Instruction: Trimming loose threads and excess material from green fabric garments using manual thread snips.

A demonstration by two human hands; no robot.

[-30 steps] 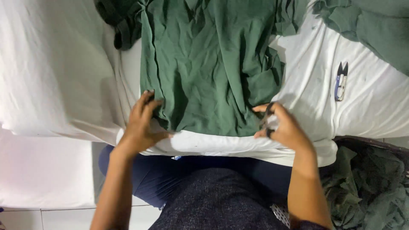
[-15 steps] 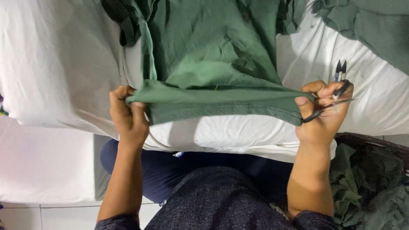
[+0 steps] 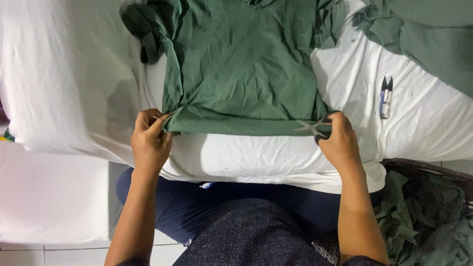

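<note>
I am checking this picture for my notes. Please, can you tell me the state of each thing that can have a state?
Green shirt: spread flat on the white sheet, bottom hem folded up and pinched at both corners.
Left hand: shut on the shirt's left hem corner.
Right hand: shut on the right hem corner, with small scissors in its fingers.
Thread snips: lying loose on the white sheet, untouched.
Green cloth pile: crumpled, lower right.
</note>
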